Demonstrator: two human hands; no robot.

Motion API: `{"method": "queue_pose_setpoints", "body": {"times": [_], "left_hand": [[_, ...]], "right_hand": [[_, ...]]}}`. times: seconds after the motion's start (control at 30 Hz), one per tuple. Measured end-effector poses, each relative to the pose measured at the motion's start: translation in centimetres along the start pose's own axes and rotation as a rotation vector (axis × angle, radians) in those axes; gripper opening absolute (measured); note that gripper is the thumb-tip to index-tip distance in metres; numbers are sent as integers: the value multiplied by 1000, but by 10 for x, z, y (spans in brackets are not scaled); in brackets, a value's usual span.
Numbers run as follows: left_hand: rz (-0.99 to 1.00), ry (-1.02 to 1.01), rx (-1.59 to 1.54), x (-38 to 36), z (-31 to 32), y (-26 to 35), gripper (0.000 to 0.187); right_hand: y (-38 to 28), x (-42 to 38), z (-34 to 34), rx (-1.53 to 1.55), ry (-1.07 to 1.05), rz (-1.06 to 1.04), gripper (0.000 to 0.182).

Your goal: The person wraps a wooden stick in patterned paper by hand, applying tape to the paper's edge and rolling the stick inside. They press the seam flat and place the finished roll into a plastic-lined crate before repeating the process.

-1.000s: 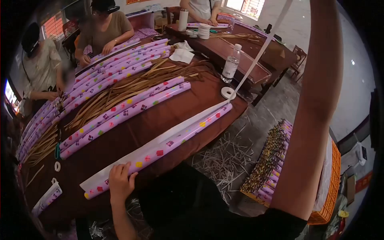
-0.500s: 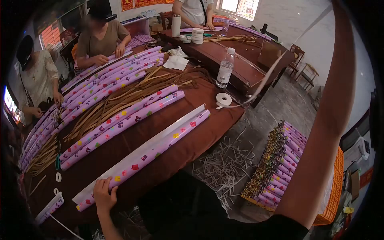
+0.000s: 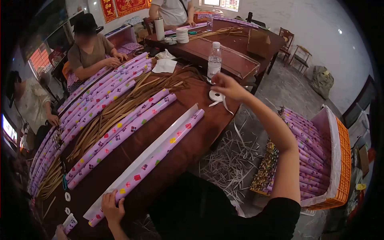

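Observation:
A roll of lilac patterned paper (image 3: 160, 160) lies diagonally across the brown cloth, a pale flap of its sheet (image 3: 146, 156) spread along the far side. My left hand (image 3: 113, 206) grips its near end, fingers over the top and thumb against the side. Over the far table edge is my right hand (image 3: 230, 87), its fingers bent and apart, just above a white tape roll (image 3: 216, 96). A loose tape end (image 3: 228, 107) hangs from that roll past the edge. Behind the hand stands a clear water bottle (image 3: 215, 60).
Finished-looking lilac rolls (image 3: 120, 136) and brown strips (image 3: 132, 96) cover the table's left. An orange crate (image 3: 343, 160) of similar rolls stands right, beside paper shreds (image 3: 232, 164) on the floor. Co-workers (image 3: 86, 52) sit across. Another person's hand (image 3: 60, 232) shows lower left.
My right arm has come down from high on the right to the tape roll. The tape stretched up toward it now hangs slack. My left hand stays on the paper roll.

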State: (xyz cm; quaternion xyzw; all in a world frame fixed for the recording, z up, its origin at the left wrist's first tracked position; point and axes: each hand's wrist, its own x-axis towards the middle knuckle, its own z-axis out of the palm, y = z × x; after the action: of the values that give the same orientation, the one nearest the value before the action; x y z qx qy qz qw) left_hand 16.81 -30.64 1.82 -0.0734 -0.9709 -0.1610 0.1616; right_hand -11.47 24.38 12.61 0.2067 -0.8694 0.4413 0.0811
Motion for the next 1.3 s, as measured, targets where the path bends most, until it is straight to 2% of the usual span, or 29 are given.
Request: {"method": "queue_pose_setpoints", "body": {"times": [0.07, 0.13, 0.2, 0.3, 0.33, 0.37, 0.43, 0.5, 0.57, 0.7, 0.77, 0.87, 1.1, 1.17, 1.2, 1.3], "left_hand": [[15, 7, 17, 0, 0, -1, 40], [17, 6, 13, -1, 1, -2, 40], [25, 15, 20, -3, 2, -4, 40], [13, 17, 25, -1, 3, -2, 40], [1, 5, 28, -2, 2, -2, 40], [0, 5, 31, -2, 1, -2, 40], [-11, 4, 37, -3, 2, -2, 41], [-3, 14, 42, -4, 4, -3, 41], [7, 27, 44, -4, 5, -4, 41], [14, 27, 42, -3, 4, -4, 41], [4, 24, 45, -3, 3, -1, 41], [-23, 11, 39, -3, 3, 1, 42], [-13, 23, 36, -4, 5, -2, 42], [-27, 28, 29, -3, 4, -1, 41], [-16, 25, 28, -2, 3, 0, 41], [-4, 40, 25, -2, 0, 0, 42]], "right_hand": [[24, -13, 19, -453, -70, -171, 34], [29, -24, 37, -910, -27, 68, 37], [42, -20, 59, -1001, 229, -53, 43], [38, -24, 86, -882, 314, -89, 47], [46, -21, 96, -770, 398, -164, 39], [50, -20, 104, -766, 398, -164, 39], [60, -16, 117, -251, 333, -8, 34], [62, -13, 121, -172, 331, -29, 31], [62, -16, 123, 202, 253, 134, 30], [64, -17, 134, 306, 282, 151, 25], [63, -15, 140, 203, 430, 80, 19], [58, -15, 142, 140, 453, 100, 16], [55, -16, 137, -81, 416, 8, 14], [56, -16, 133, -228, 358, -111, 16], [60, -16, 134, -5, 296, -28, 17], [76, -13, 138, 387, 381, 74, 24]]}}
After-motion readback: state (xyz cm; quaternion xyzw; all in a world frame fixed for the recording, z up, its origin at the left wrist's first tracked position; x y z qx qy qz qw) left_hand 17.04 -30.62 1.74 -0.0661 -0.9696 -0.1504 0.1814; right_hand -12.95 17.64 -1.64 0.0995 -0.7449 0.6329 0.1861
